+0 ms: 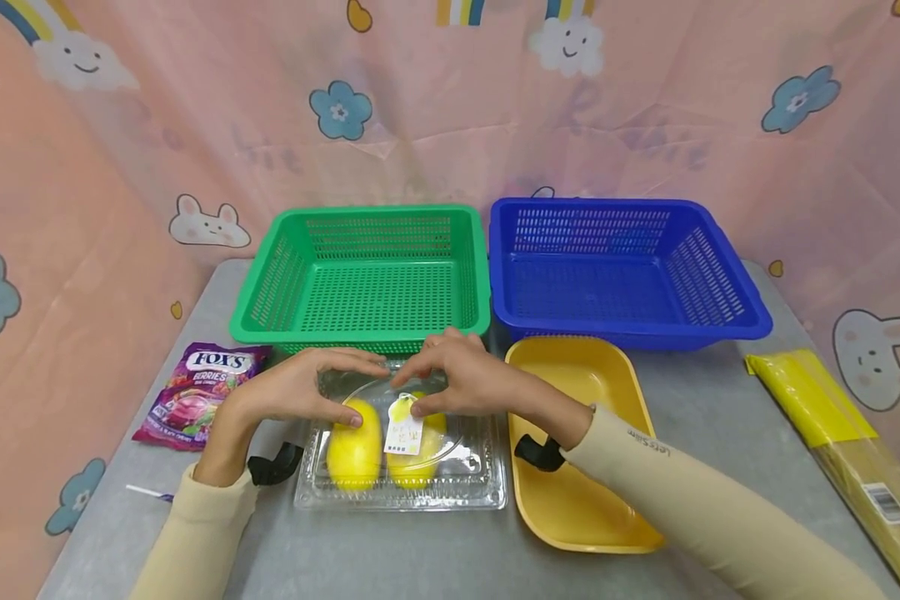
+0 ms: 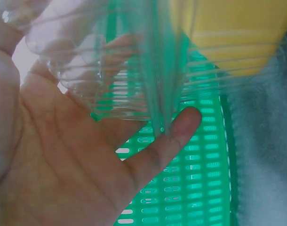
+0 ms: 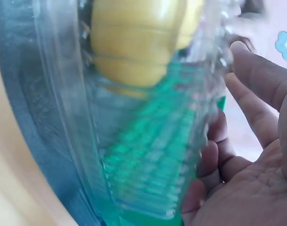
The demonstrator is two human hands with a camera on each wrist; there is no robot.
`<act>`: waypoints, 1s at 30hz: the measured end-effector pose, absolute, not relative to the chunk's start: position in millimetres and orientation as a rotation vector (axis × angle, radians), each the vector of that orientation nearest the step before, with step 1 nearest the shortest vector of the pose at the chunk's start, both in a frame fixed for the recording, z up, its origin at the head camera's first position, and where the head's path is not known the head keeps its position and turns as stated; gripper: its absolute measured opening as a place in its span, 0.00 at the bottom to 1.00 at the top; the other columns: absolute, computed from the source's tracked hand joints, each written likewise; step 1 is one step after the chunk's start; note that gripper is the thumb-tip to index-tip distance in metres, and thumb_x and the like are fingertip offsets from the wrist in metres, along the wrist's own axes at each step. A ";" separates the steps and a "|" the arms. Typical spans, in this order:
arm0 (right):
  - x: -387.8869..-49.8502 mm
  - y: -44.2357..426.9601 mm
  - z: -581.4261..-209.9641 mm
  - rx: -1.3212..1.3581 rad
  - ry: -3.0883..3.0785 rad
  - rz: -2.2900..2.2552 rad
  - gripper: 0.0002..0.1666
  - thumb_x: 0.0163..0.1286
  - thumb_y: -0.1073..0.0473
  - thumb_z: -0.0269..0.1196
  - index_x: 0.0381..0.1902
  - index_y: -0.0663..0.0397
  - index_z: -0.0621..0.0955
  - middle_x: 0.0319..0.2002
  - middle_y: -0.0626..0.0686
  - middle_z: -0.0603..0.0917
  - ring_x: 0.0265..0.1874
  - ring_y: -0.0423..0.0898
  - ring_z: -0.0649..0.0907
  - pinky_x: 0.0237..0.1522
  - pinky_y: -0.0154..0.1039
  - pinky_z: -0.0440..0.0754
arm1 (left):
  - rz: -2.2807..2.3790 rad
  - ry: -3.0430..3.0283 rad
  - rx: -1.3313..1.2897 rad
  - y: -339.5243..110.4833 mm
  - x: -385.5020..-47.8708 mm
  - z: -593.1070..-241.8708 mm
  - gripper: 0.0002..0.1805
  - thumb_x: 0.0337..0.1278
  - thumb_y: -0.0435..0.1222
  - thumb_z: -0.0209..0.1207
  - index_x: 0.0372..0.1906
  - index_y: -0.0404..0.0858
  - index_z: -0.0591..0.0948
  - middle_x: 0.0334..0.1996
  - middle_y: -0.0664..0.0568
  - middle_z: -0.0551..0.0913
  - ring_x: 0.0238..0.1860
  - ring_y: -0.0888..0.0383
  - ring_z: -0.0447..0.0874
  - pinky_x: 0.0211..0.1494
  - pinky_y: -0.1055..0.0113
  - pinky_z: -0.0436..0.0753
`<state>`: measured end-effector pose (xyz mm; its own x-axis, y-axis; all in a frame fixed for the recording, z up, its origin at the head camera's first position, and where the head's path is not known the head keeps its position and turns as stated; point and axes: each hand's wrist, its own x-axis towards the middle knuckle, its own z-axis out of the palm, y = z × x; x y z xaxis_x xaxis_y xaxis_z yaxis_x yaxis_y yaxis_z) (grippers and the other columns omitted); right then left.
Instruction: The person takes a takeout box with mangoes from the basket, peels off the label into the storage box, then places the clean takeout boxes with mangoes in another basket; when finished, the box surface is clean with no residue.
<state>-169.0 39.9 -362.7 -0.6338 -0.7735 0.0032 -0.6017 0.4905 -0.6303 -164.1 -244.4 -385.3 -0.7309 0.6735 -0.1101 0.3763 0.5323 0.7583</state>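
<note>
A clear plastic clamshell box (image 1: 457, 467) lies in front of me on the grey table. Inside sit two yellow, mango-shaped fruits (image 1: 355, 454), one with a white paper tag (image 1: 403, 432) over it. My left hand (image 1: 300, 387) arches over the box's left side, thumb stretched toward the left fruit; the left wrist view shows its fingers spread close to the clear plastic. Over the right side is my right hand (image 1: 461, 375), its thumb by the tag. In the right wrist view its fingers lie along the ridged plastic edge. Whether either hand presses the lid is unclear.
Behind the box stand a green basket (image 1: 360, 337) and a blue basket (image 1: 630, 329). A yellow tray (image 1: 585, 517) is just right of the box. On the left lie a purple candy bag (image 1: 195, 400) and a lollipop (image 1: 148, 492); a long yellow packet (image 1: 840, 442) lies far right.
</note>
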 end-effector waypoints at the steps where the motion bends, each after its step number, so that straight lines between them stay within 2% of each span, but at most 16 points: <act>1: -168.6 39.1 -363.5 -1.162 2.476 -0.857 0.22 0.60 0.51 0.76 0.53 0.39 0.88 0.38 0.47 0.82 0.42 0.48 0.71 0.47 0.44 0.58 | 1.050 2.381 0.862 -244.3 -164.1 -385.0 0.34 0.51 0.45 0.76 0.66 0.52 0.81 0.71 0.51 0.75 0.73 0.45 0.70 0.71 0.40 0.74; 9: -164.9 36.5 -367.5 -1.165 2.558 -0.801 0.19 0.61 0.52 0.76 0.51 0.39 0.89 0.33 0.48 0.79 0.37 0.44 0.65 0.43 0.41 0.56 | 1.059 2.382 0.862 -244.4 -165.6 -385.9 0.33 0.50 0.44 0.76 0.65 0.53 0.82 0.70 0.52 0.76 0.72 0.46 0.71 0.70 0.40 0.74; 23: -161.1 35.1 -376.8 -1.158 2.570 -0.941 0.08 0.62 0.56 0.75 0.39 0.38 0.89 0.34 0.48 0.81 0.38 0.43 0.66 0.45 0.43 0.56 | 1.058 2.381 0.851 -244.8 -165.9 -389.3 0.33 0.50 0.44 0.77 0.65 0.54 0.82 0.71 0.53 0.76 0.72 0.47 0.72 0.71 0.40 0.74; 30: -160.0 35.4 -378.7 -1.156 2.599 -0.942 0.15 0.64 0.56 0.73 0.49 0.41 0.89 0.35 0.48 0.81 0.38 0.44 0.67 0.46 0.43 0.57 | 1.074 2.368 0.851 -244.4 -166.1 -388.4 0.33 0.50 0.44 0.76 0.65 0.54 0.82 0.71 0.53 0.76 0.73 0.47 0.71 0.71 0.40 0.74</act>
